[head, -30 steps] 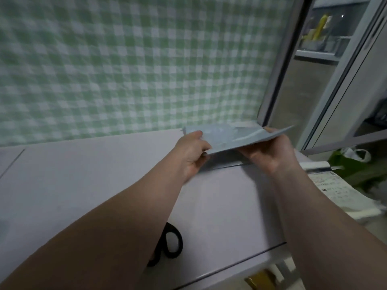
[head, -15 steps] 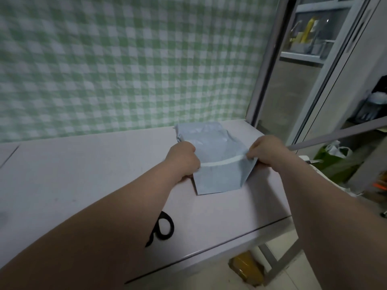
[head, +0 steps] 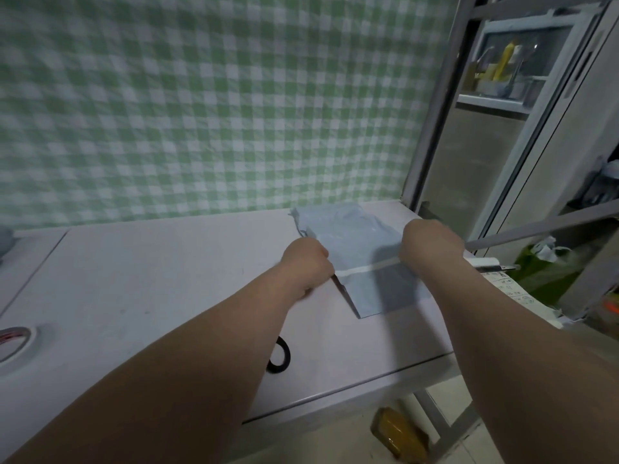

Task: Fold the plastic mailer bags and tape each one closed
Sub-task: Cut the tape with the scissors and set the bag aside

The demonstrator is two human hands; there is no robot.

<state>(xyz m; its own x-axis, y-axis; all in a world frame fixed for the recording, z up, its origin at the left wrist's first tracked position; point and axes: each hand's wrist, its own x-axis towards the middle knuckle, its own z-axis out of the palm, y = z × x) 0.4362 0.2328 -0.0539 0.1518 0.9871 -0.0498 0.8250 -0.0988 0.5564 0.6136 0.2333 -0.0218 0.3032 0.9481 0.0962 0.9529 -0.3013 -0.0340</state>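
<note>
Pale blue mailer bag (head: 361, 242) flat on table (head: 167, 279), far right part, close to checked wall (head: 201, 112). White strip (head: 365, 268) runs across bag. Left hand (head: 306, 262) curled on bag's left edge at strip's end, right hand (head: 430, 246) curled on right edge. Both grasp bag, fingertips hidden behind knuckles. Black scissors (head: 279, 354) mostly hidden under left forearm, one loop showing. Tape roll (head: 15, 343) cut off at left edge. Whole view blurred. Second ago bag was held up off table; now it lies down.

Pale blue-grey mailer bag (head: 378, 289) flat on table (head: 167, 296), far right part; crumpled far end toward wall, white strip (head: 361, 268) across middle. Tape roll (head: 15, 343) at table's left edge.
</note>
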